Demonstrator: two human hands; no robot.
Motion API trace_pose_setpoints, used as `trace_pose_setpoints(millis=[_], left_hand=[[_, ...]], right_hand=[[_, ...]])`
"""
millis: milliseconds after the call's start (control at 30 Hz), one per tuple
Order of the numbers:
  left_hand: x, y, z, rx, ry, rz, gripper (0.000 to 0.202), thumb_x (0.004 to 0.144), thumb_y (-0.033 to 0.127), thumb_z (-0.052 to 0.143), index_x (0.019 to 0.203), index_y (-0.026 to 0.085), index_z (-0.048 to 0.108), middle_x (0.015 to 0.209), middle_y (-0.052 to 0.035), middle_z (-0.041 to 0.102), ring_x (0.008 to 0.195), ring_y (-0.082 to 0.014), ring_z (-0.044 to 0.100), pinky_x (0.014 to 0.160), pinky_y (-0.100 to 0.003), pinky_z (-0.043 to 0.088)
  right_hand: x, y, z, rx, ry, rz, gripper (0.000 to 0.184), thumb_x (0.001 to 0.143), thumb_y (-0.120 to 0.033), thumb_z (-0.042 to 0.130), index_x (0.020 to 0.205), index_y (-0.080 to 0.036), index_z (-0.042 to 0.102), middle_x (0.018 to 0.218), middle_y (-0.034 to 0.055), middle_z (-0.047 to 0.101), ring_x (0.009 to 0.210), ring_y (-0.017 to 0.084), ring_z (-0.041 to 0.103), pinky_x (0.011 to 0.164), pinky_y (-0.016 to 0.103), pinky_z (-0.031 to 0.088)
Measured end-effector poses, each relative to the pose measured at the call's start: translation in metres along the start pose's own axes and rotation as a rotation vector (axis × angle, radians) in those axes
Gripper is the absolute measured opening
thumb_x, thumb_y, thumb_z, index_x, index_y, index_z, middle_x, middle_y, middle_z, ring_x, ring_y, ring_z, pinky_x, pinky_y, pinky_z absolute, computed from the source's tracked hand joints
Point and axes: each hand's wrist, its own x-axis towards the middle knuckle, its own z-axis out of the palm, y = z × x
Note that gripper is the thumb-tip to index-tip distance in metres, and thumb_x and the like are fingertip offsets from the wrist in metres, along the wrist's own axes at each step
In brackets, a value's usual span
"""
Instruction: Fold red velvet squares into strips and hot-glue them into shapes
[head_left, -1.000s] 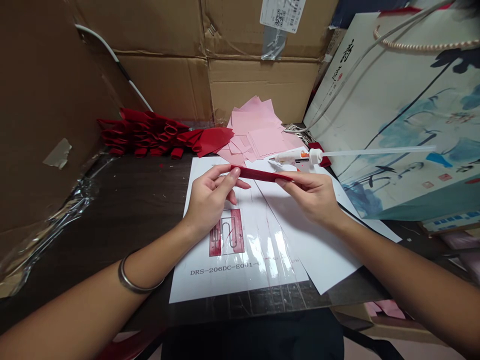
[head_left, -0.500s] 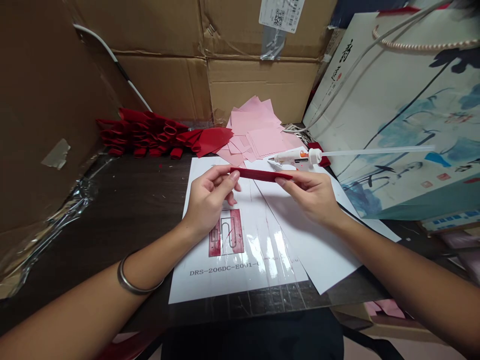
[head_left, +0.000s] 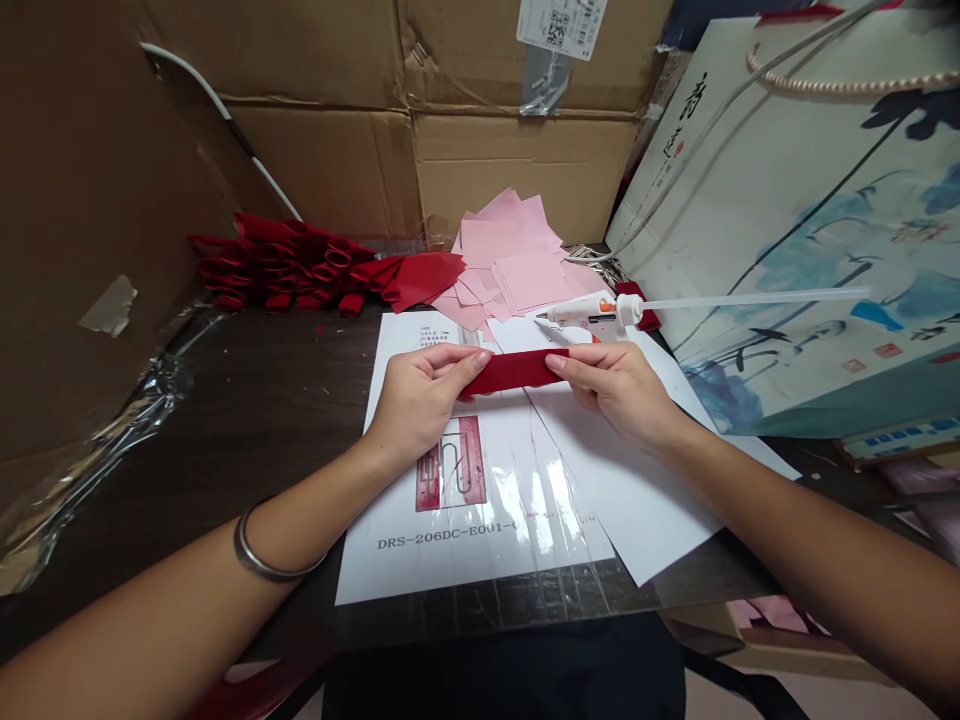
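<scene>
A folded red fabric strip is stretched level between my two hands, above the printed sheet. My left hand pinches its left end between thumb and fingers. At the other end, my right hand grips the top edge with its thumb in front. The strip's broad face is turned toward me, and its back is hidden. Just beyond my right hand lies a white glue gun with a long clear glue stick sticking out of its rear.
Pink paper squares lie in a loose pile at the back. Rolled red fabric pieces are heaped at the back left. Cardboard walls the far side; a large printed paper bag stands at the right, with a grey cable across it.
The red strip has been tilted so its wide face shows instead of its narrow edge. Both hands have come slightly lower, and my left fingers have curled in behind the strip.
</scene>
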Motion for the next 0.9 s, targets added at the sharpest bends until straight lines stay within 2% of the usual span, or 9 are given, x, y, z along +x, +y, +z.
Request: trace_pose_setpoints(millis=[167,300,400,467,600,700,767,833,900], left_hand=[[0.0016,-0.0002,-0.0008,-0.059,0.004,-0.012,0.019,0.079,0.033,0.075,0.087,0.016,0.075,0.077,-0.0020,0.075,0.064,-0.0113,0.068,0.059,-0.020,0.055],[0.0011,-0.0004,-0.0029,-0.122,-0.064,-0.044,0.022,0.079,0.036,0.074,0.089,0.016,0.073,0.074,-0.0010,0.075,0.060,-0.0119,0.069,0.058,-0.021,0.055],[0.0013,-0.0018,-0.0035,-0.084,-0.124,-0.069,0.016,0.076,0.029,0.077,0.083,0.015,0.073,0.074,-0.0010,0.075,0.065,-0.0113,0.069,0.061,-0.018,0.055],[0.0016,-0.0029,-0.0034,-0.049,-0.139,-0.064,0.012,0.076,0.025,0.077,0.081,0.015,0.074,0.075,-0.0008,0.075,0.068,-0.0110,0.069,0.062,-0.017,0.054],[0.0005,-0.0029,-0.0035,0.005,-0.152,-0.010,0.009,0.079,0.025,0.074,0.082,0.016,0.074,0.077,-0.0003,0.075,0.070,-0.0105,0.068,0.062,-0.017,0.052],[-0.0024,-0.0011,-0.0034,0.055,-0.244,0.041,0.011,0.081,0.027,0.071,0.084,0.017,0.074,0.077,0.0001,0.074,0.068,-0.0099,0.066,0.059,-0.017,0.050],[-0.0040,-0.0005,-0.0029,0.091,-0.291,0.050,0.011,0.082,0.027,0.071,0.083,0.017,0.074,0.075,0.0004,0.073,0.066,-0.0091,0.064,0.058,-0.016,0.048],[-0.0046,-0.0008,-0.0024,0.091,-0.278,0.051,0.010,0.082,0.026,0.070,0.080,0.016,0.074,0.074,0.0007,0.072,0.063,-0.0078,0.062,0.057,-0.016,0.047],[-0.0044,-0.0013,-0.0022,0.053,-0.246,0.054,0.010,0.083,0.024,0.069,0.079,0.016,0.072,0.073,0.0013,0.071,0.061,-0.0069,0.060,0.056,-0.016,0.046]], right_hand=[[0.0021,0.0055,-0.0026,-0.001,-0.031,0.035,0.039,0.087,-0.039,0.065,0.055,-0.019,0.052,0.046,-0.0064,0.034,0.045,0.007,0.022,0.048,0.030,0.015],[0.0009,0.0094,-0.0034,0.000,-0.060,0.043,0.029,0.087,-0.041,0.064,0.070,-0.018,0.063,0.048,-0.0069,0.033,0.045,0.007,0.022,0.047,0.030,0.014],[-0.0008,0.0080,-0.0007,-0.004,-0.083,0.059,0.024,0.088,-0.041,0.063,0.081,-0.018,0.068,0.049,-0.0075,0.032,0.046,0.008,0.022,0.047,0.030,0.016],[-0.0014,0.0058,0.0012,-0.019,-0.071,0.041,0.027,0.089,-0.039,0.061,0.072,-0.019,0.065,0.049,-0.0072,0.031,0.046,0.009,0.023,0.049,0.030,0.020],[-0.0009,0.0034,0.0018,-0.081,-0.030,-0.051,0.042,0.089,-0.031,0.060,0.051,-0.020,0.050,0.047,-0.0062,0.032,0.048,0.009,0.027,0.056,0.030,0.030],[-0.0013,0.0043,0.0017,-0.123,-0.052,-0.060,0.037,0.089,-0.032,0.060,0.054,-0.020,0.056,0.049,-0.0050,0.040,0.051,0.010,0.036,0.058,0.031,0.034],[-0.0026,0.0055,0.0029,-0.125,-0.094,-0.057,0.028,0.088,-0.034,0.062,0.064,-0.019,0.065,0.057,-0.0028,0.053,0.056,0.012,0.047,0.060,0.031,0.038],[-0.0039,0.0066,0.0044,-0.091,-0.132,-0.073,0.018,0.086,-0.036,0.066,0.080,-0.020,0.071,0.075,0.0005,0.067,0.069,0.016,0.058,0.066,0.033,0.044],[-0.0046,0.0071,0.0052,-0.050,-0.113,-0.090,0.016,0.083,-0.036,0.070,0.090,-0.021,0.073,0.090,0.0029,0.072,0.081,0.018,0.064,0.073,0.035,0.048]])
